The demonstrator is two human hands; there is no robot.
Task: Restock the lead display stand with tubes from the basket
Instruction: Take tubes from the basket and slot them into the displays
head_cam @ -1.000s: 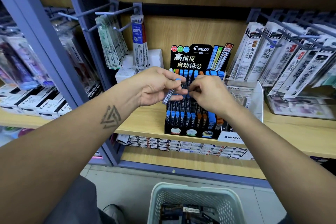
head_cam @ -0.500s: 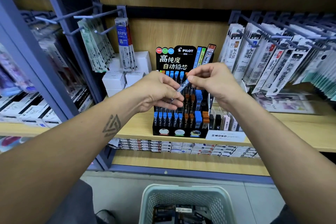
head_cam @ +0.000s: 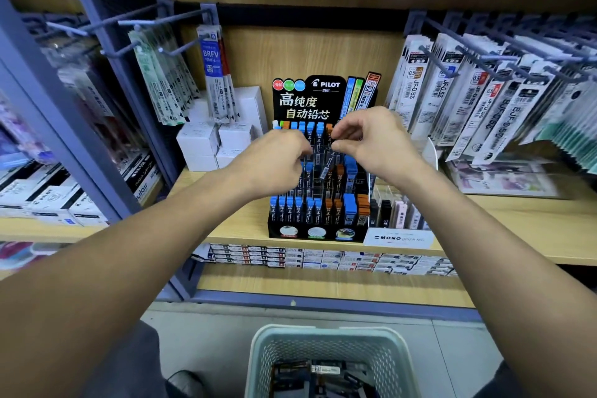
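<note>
Both hands hover with fingers curled before the tiered black plastic lead display stand (head_cam: pixel 318 229): left hand (head_cam: pixel 274 165) blurred, grip untellable; right hand (head_cam: pixel 371 139) holds nothing visible. Slim tubes (head_cam: pixel 323 375) fill the perforated basket (head_cam: pixel 332 342) below.

My arms are bare to the elbow and beyond, no sleeves, watch or rings showing; below them, beside the basket (head_cam: pixel 329 338), dark grey trousers and a dark shoe toe (head_cam: pixel 190 381).

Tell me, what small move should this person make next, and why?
Probably reach down to the basket for another tube. Both the left hand and right hand hover at the lead display stand, seemingly holding nothing, though blur hides the fingertips.
</note>
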